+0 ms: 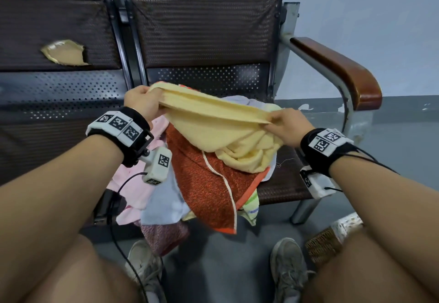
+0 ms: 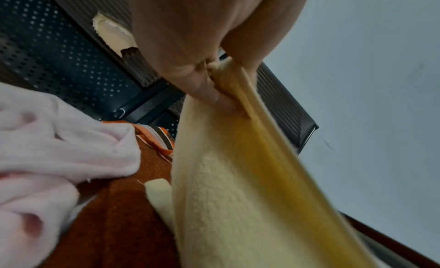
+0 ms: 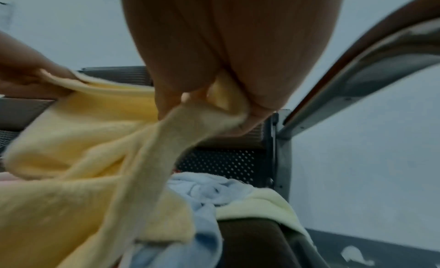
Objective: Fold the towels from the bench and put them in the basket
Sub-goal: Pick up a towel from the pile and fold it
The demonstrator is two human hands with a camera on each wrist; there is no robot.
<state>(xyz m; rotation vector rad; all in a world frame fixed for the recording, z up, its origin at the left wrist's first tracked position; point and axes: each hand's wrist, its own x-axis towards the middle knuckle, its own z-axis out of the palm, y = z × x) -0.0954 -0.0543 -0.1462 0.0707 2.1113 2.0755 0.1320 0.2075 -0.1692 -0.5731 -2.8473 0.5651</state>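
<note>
**Yellow towel held stretched above the bench pile**

Head view: A dark perforated metal bench (image 1: 71, 93) with a brown wooden armrest (image 1: 342, 69) stands against a pale wall. A heap of towels covers the seat, a rust-orange towel (image 1: 204, 183) uppermost. The woven wicker basket (image 1: 323, 245) sits on the floor at right. The left hand (image 1: 140, 103) and right hand (image 1: 289, 124) pinch opposite ends of the pale yellow terry towel (image 1: 213, 122), its top edge taut, the rest sagging onto the heap.

Left wrist view: Thumb and fingers (image 2: 209, 91) clamp the bunched yellow edge; a pink towel (image 2: 59, 149) lies below.

Right wrist view: Curled fingers (image 3: 252, 119) grip the gathered corner above a light-blue towel (image 3: 209, 193).
</note>
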